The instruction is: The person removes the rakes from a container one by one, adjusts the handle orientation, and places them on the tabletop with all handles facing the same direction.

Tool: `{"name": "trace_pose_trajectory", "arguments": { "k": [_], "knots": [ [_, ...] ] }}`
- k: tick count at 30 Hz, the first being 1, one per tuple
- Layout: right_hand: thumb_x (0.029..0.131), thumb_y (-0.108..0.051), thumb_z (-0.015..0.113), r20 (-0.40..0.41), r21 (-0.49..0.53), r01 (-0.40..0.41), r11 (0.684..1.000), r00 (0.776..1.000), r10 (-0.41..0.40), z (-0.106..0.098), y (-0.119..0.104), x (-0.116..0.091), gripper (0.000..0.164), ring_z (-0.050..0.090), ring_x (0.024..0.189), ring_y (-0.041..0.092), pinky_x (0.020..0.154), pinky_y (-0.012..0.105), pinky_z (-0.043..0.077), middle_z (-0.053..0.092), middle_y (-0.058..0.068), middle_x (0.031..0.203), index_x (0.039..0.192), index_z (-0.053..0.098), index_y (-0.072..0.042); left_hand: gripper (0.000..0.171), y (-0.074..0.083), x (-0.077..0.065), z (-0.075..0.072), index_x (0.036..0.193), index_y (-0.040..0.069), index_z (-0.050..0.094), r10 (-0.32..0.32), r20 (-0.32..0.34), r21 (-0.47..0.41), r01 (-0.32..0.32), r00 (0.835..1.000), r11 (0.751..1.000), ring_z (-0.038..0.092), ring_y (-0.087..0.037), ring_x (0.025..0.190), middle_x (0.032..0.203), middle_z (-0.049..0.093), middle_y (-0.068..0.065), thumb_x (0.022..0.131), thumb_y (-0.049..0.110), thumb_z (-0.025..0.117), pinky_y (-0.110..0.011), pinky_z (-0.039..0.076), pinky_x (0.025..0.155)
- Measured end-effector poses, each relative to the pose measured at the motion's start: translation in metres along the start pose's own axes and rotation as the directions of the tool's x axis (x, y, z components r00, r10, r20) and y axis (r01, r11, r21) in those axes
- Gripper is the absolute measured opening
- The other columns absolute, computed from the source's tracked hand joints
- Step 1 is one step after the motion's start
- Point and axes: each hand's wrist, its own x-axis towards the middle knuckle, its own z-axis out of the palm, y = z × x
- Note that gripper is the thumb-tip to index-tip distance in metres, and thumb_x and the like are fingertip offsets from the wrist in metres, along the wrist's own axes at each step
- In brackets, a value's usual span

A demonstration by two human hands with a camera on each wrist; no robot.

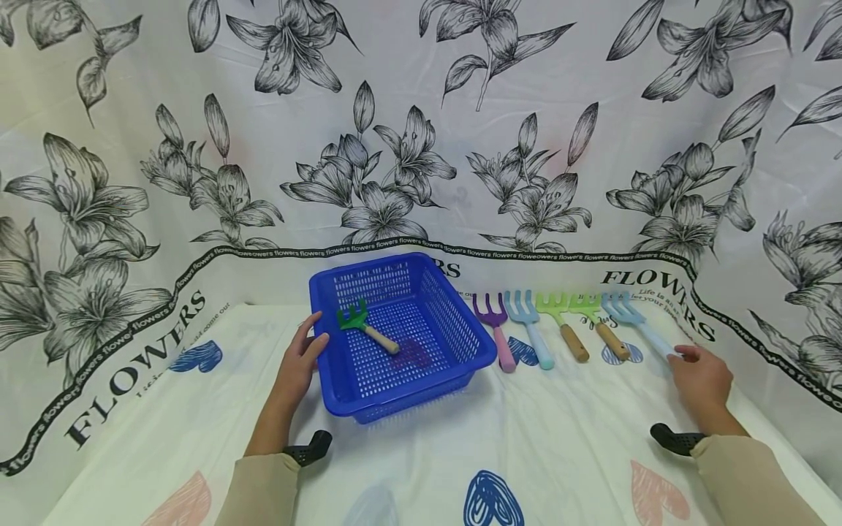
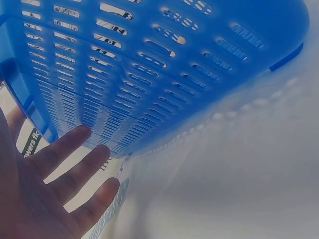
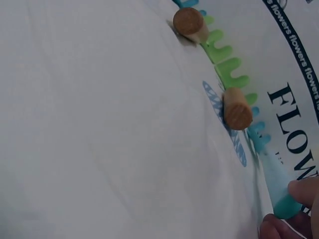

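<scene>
My right hand (image 1: 702, 380) pinches the handle end of a light blue hand fork (image 1: 647, 329), the rightmost of a row. The right wrist view has its teal handle tip (image 3: 287, 206) between thumb and fingers. My left hand (image 1: 301, 358) holds the left rim of a blue plastic basket (image 1: 483, 356), thumb and forefinger over the rim. Beneath, the other fingers (image 2: 75, 174) spread out beside the slotted wall. Inside the basket lies a green hand fork (image 1: 371, 332) with a pale wooden handle.
Right of the basket lie a purple fork with pink handle (image 1: 501, 343), another light blue fork (image 1: 536, 332) and two green forks with wooden handles, one left (image 1: 571, 337) and one right (image 1: 608, 336). A flower-printed curtain (image 1: 388, 124) hangs behind the white cloth (image 1: 421, 467).
</scene>
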Motion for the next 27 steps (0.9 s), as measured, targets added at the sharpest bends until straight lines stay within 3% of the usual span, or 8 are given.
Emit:
{"name": "trace_pose_trajectory", "arguments": {
  "k": [9,18,27],
  "knots": [
    [0.095,-0.011,0.056,0.02,-0.002,-0.025,1.0,0.999,0.025,0.0032,0.0027,0.0024,0.04,0.047,0.097,0.038,0.066,0.036,0.033,0.053,0.029,0.119,0.131,0.051,0.008,0.061,0.0027,-0.0021,0.0001,0.156,0.032,0.02,0.018,0.002,-0.01,-0.018,1.0,1.0,0.039,-0.044,0.133,0.152,0.032,-0.021,0.101,0.044,0.044,-0.06,0.037,0.101],
    [0.094,-0.011,0.058,0.035,-0.004,-0.053,0.999,0.998,0.053,0.0032,0.0022,0.0027,0.042,0.048,0.099,0.039,0.065,0.036,0.035,0.053,0.029,0.121,0.132,0.051,0.008,0.062,0.0,0.0015,-0.0016,0.157,0.027,0.017,-0.022,0.011,0.005,0.022,1.0,1.0,0.035,-0.045,0.135,0.155,0.027,-0.022,0.102,0.038,0.043,-0.061,0.035,0.103],
    [0.094,-0.009,0.058,0.031,-0.009,-0.045,0.999,0.999,0.045,0.0044,0.0043,0.0017,0.041,0.048,0.098,0.04,0.064,0.036,0.035,0.053,0.03,0.119,0.131,0.051,0.009,0.061,0.0028,-0.0023,-0.0004,0.156,0.032,0.02,0.008,0.001,-0.004,-0.008,1.0,1.0,0.039,-0.043,0.133,0.152,0.033,-0.02,0.101,0.043,0.045,-0.06,0.037,0.102]
  ]
}}
